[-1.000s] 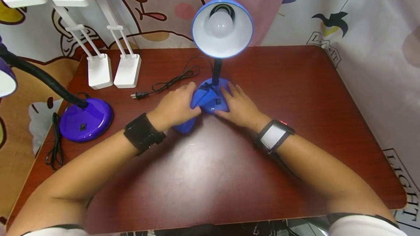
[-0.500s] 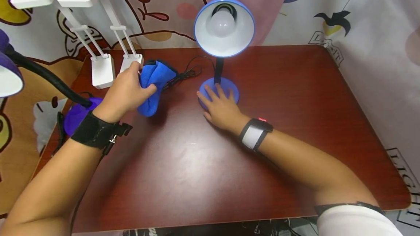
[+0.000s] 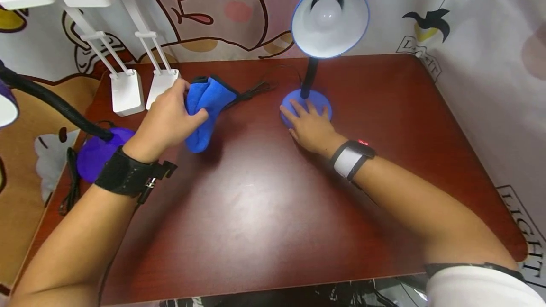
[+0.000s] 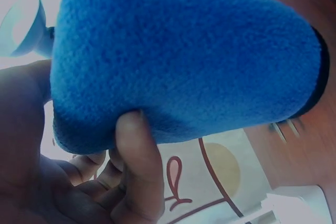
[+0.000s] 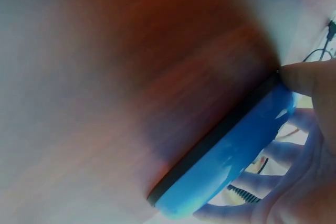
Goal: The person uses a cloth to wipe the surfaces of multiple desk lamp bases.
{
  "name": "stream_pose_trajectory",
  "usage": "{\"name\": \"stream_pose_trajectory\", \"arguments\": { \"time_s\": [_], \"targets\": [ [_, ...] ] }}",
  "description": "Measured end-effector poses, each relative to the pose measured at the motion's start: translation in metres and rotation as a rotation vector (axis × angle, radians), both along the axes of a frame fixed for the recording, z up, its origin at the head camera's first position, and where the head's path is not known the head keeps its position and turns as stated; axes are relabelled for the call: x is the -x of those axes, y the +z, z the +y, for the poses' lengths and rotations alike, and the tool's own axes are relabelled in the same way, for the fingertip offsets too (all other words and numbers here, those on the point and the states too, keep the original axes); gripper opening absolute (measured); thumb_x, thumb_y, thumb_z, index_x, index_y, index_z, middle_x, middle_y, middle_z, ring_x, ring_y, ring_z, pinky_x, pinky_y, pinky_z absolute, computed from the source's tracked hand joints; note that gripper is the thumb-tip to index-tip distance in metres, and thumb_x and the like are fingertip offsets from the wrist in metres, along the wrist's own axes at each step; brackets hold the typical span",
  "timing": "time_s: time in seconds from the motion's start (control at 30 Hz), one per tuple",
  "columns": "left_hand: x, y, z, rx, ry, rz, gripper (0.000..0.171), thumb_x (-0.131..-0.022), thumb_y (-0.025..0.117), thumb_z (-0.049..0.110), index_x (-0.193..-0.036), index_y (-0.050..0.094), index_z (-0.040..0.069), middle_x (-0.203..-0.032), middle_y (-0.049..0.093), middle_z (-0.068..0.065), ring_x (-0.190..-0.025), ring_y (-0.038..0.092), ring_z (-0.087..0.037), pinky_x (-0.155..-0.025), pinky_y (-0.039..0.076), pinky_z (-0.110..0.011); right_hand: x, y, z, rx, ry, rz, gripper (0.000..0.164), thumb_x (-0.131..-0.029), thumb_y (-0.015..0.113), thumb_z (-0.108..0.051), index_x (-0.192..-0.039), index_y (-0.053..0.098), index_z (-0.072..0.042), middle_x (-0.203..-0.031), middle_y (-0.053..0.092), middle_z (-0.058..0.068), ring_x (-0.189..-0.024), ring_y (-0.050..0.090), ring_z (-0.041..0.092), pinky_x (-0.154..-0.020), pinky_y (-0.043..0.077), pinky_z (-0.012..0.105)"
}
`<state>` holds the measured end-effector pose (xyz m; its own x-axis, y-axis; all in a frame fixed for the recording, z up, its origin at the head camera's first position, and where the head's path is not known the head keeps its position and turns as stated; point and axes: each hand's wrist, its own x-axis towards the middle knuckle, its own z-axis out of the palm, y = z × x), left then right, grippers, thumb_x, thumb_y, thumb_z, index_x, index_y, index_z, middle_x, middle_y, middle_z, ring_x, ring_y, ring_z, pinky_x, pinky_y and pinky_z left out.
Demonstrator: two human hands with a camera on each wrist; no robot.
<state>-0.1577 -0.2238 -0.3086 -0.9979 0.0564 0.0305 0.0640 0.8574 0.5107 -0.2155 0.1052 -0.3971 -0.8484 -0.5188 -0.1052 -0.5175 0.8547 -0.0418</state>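
Note:
My left hand (image 3: pixel 168 120) holds a bunched blue plush cloth (image 3: pixel 209 110) with black edging, over the left part of the desk. In the left wrist view the thumb and fingertips pinch the cloth (image 4: pixel 184 61) along its lower side. Right of centre stands a blue desk lamp (image 3: pixel 330 18) with a white-lined shade, a bulb and a black neck. My right hand (image 3: pixel 315 131) spreads over its round base, fingers on top. In the right wrist view the thumb presses the rim of the lamp base (image 5: pixel 231 145) while the fingers lie across the other side.
Two white folding lamps (image 3: pixel 128 91) stand at the back left. A purple lamp (image 3: pixel 95 155) with a black gooseneck and bundled cord is at the left edge. The blue lamp's black cord (image 3: pixel 256 90) trails behind the cloth. A patterned curtain (image 3: pixel 196 13) hangs behind the reddish-brown desk (image 3: pixel 256 226).
My left hand has taken the cloth off the lamp base and away to the left. My right hand and the blue lamp have shifted to the right.

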Motion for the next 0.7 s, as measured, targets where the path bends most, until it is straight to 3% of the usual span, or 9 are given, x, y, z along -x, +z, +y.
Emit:
{"name": "stream_pose_trajectory", "arguments": {
  "time_s": [0.23,0.53,0.7],
  "targets": [
    [0.0,0.0,0.012,-0.027,-0.025,-0.004,0.056,-0.096,0.068,0.033,-0.134,0.046,-0.003,-0.121,0.064,-0.028,-0.1,0.069,-0.045,-0.084,0.059,-0.063,0.026,0.005,0.066,0.007,-0.161,-0.103,0.068,-0.107,0.052,-0.029,-0.168,0.023,-0.025,-0.175,0.016,0.015,-0.156,0.018,0.056,-0.111,0.017,0.087],
    [0.002,-0.008,0.022,-0.03,-0.069,0.011,0.055,-0.096,0.069,0.031,-0.132,0.046,-0.003,-0.119,0.064,-0.026,-0.1,0.067,-0.041,-0.085,0.059,-0.061,0.057,0.008,0.165,0.017,-0.276,-0.187,0.069,-0.107,0.041,-0.019,-0.169,0.01,-0.019,-0.176,0.0,0.018,-0.155,0.003,0.06,-0.103,0.007,0.094],
    [0.003,-0.012,0.028,-0.032,-0.083,-0.001,0.053,-0.096,0.07,0.028,-0.132,0.046,-0.003,-0.121,0.065,-0.026,-0.101,0.07,-0.042,-0.085,0.06,-0.062,0.068,0.01,0.204,0.02,-0.349,-0.211,0.068,-0.107,0.032,-0.014,-0.169,0.006,-0.017,-0.175,-0.006,0.019,-0.155,-0.003,0.059,-0.103,0.004,0.093]
  ]
}}
